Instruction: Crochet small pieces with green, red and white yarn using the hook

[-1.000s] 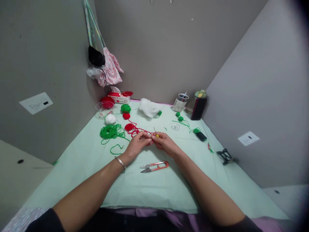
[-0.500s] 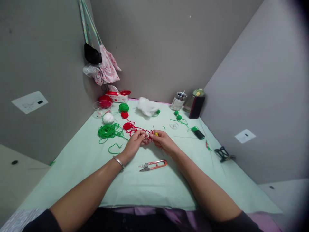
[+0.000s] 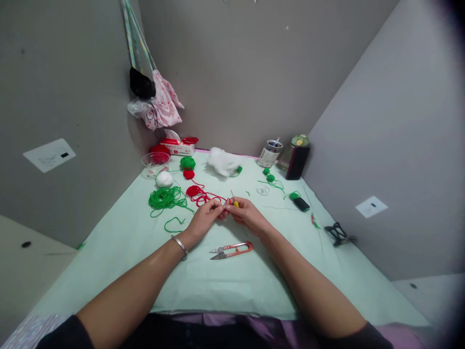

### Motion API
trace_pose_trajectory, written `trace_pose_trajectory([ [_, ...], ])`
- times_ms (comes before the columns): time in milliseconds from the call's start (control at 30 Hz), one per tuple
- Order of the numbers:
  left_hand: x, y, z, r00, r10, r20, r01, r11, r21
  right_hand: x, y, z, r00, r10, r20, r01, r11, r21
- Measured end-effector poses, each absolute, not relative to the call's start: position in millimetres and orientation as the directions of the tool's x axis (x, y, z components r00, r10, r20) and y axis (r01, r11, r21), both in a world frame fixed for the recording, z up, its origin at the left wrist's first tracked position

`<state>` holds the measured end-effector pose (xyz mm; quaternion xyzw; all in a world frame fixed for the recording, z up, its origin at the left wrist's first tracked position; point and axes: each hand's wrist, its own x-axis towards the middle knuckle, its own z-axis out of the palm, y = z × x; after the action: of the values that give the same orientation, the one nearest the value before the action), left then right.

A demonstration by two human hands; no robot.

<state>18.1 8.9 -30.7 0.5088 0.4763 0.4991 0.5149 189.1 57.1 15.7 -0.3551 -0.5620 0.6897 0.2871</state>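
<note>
Over the middle of the table my two hands meet, fingertips close together. My left hand [image 3: 207, 216] pinches red yarn [image 3: 217, 197], which trails back to a small red yarn bundle [image 3: 193, 191]. In my right hand [image 3: 247, 214] is a crochet hook [image 3: 236, 204] with a yellow grip, its thin metal shaft pointing up and away. A red loop lies between the hands; the worked piece is mostly hidden by fingers. Orange-handled thread snips [image 3: 232, 250] lie on the cloth just below the hands, blades to the left.
Green yarn [image 3: 165, 198], a white yarn ball [image 3: 164, 179] and a clear tub [image 3: 155, 165] stand at left. White stuffing [image 3: 222, 162] lies at the back. A can [image 3: 270, 154], bottle [image 3: 292, 152], phone [image 3: 298, 162] and black scissors [image 3: 338, 234] are on the right.
My left fingers have closed in nearer to the right fingertips at the red yarn. The whole view has shifted slightly; the things on the table lie as before.
</note>
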Motion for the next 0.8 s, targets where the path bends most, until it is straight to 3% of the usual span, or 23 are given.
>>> trace_pose_trajectory([
  [433, 17.6, 6.0, -26.3, -0.049, 0.999, 0.015, 0.043, -0.013, 0.999, 189.8, 61.5, 14.9, -0.509, 0.844, -0.17, -0.014, -0.206, -0.978],
  [800, 23.9, 0.0, -19.1, -0.065, 0.978, 0.198, 0.125, -0.189, 0.974, 187.2, 60.1, 9.0, -0.506, 0.847, -0.163, -0.001, -0.19, -0.982],
])
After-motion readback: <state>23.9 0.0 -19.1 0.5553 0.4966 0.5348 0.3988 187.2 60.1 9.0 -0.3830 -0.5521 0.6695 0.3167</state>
